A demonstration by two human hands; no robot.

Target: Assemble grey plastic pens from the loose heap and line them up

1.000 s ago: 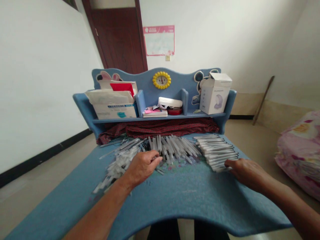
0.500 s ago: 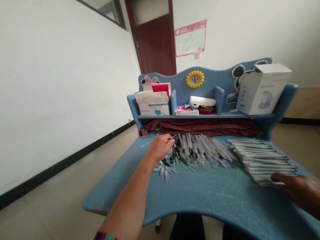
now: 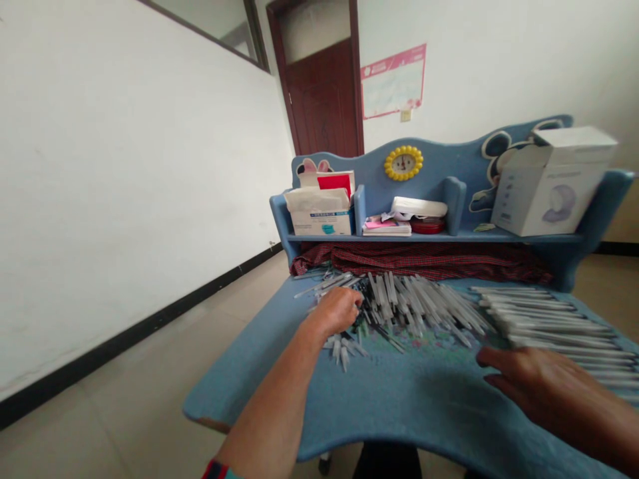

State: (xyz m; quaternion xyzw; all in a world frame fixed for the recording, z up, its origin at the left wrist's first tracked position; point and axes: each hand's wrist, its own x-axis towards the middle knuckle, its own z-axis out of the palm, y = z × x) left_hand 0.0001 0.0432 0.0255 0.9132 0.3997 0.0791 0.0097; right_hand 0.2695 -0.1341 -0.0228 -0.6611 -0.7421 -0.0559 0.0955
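Observation:
My left hand is at the left end of a loose heap, its fingers pinched together; whatever they hold is hidden. Beside those fingers lie small black pen parts. Clear, slim plastic pen barrels fan out in the middle of the heap. Nearer the edge, several short whitish caps are spread below my left wrist. My right hand, a little blurred, hovers over the table with thumb and forefinger apart and nothing visible between them. Behind it runs a neat row of pens with dark ends.
The blue table has a curved front edge. A dark red checked cloth is bunched under the shelf. On the shelf stand an opened carton, some papers, a red round case and a large white box.
My right hand has moved left, away from the near end of the pen row. My left hand has come slightly nearer along the heap. The view has turned a little.

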